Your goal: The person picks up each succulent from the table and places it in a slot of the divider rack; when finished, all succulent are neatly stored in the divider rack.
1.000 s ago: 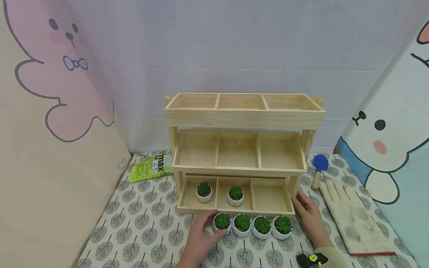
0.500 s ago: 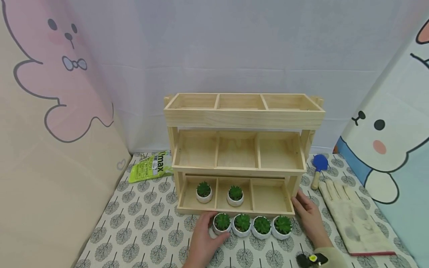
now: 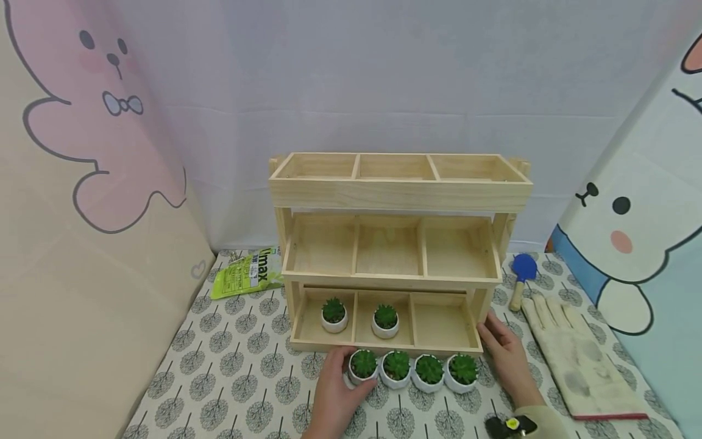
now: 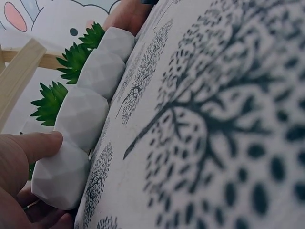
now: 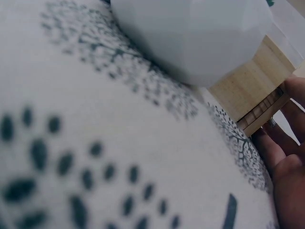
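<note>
In the head view, my left hand (image 3: 339,393) has its thumb and fingers around the leftmost white pot (image 4: 62,176), a faceted pot with a green succulent (image 3: 364,363). That pot stands at the left end of a row of similar potted succulents (image 3: 429,369) along the front of a wooden three-tier shelf (image 3: 400,196). My right hand (image 3: 509,360) rests with its fingertips against the right end of the bottom tray (image 3: 446,349); the right wrist view shows these fingers (image 5: 269,148) at the wood's end.
Two potted succulents (image 3: 386,321) sit in the bottom tray's left and middle compartments. A green packet (image 3: 241,275) lies left of the shelf. On the right are a blue-headed small shovel (image 3: 524,268) and a pair of pale gloves (image 3: 581,360). A tree-patterned cloth (image 3: 219,366) covers the table.
My left hand has shifted slightly right, its thumb moving closer in against the leftmost pot. My right hand, the shelf and the pots stay where they were.
</note>
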`<state>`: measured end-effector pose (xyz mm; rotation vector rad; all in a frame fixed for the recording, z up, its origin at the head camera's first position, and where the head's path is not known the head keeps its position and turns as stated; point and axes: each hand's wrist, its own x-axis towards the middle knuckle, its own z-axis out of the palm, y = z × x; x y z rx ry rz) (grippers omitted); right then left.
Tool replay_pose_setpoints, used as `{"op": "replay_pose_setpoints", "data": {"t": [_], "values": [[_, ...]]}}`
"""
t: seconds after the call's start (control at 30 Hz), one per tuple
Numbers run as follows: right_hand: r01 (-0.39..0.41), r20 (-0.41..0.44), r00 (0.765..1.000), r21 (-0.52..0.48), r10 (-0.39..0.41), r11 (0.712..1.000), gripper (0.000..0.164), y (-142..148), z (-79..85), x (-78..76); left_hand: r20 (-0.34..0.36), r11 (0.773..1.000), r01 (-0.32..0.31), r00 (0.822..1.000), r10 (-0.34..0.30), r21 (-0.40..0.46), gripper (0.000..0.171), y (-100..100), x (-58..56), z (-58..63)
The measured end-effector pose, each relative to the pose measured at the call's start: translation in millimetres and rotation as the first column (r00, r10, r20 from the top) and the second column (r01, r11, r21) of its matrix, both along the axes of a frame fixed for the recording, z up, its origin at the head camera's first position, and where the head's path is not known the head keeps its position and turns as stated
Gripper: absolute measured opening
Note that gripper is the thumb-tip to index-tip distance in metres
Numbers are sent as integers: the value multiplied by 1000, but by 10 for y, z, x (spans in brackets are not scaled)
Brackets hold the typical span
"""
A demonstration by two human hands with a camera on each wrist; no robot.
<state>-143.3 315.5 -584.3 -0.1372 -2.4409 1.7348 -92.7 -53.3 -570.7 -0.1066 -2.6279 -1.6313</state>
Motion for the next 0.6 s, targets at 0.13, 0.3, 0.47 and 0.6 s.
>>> {"op": "replay_pose_setpoints", "data": {"t": [0.13,0.3,0.47,0.6], "values": [[-7,-10,1000,-2,7,1000,62,2,-3,2,-2,1000,10,1000,-10,7,62,-9,3,-17],[-9,-18,1000,0,9,1000,61,0,1,8,-11,999,24,1000,-24,28,61,-22,15,-14],[-8,-11,1000,6,8,1000,61,1,12,8,-32,999,40,999,-39,24,61,-37,21,-6],[-10,-3,1000,9,10,1000,61,-4,27,9,-28,998,56,998,-55,19,61,-55,24,-10]]}}
